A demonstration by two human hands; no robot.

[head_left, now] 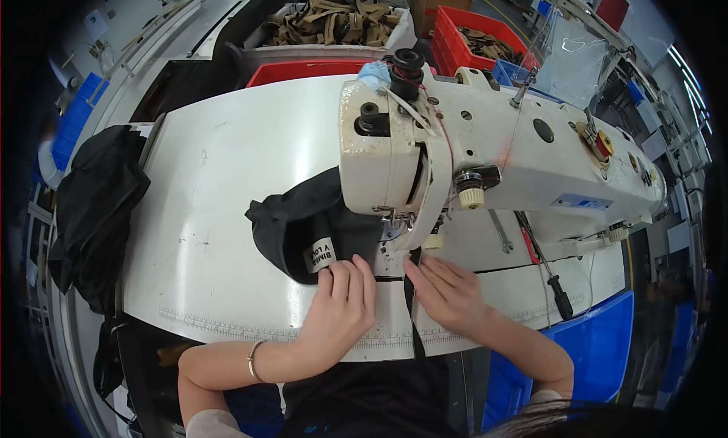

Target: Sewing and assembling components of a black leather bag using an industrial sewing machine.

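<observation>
A white industrial sewing machine (516, 135) stands on a white table. A black fabric piece (284, 233) with a pale label lies left of and under the needle area. My left hand (337, 305) has curled fingers pressing on that fabric's near edge, just below the label. My right hand (447, 294) pinches a narrow black strap (414, 328) at the front of the machine; the strap hangs over the table's near edge. Whether the strap passes under the presser foot is hard to tell.
Piled black fabric (95, 203) sits at the left table edge (152, 150). Tools (560, 294) lie beside the machine bed. A blue bin (580, 362) is below right. Red bins (466, 40) and a container of tan straps (334, 21) stand behind.
</observation>
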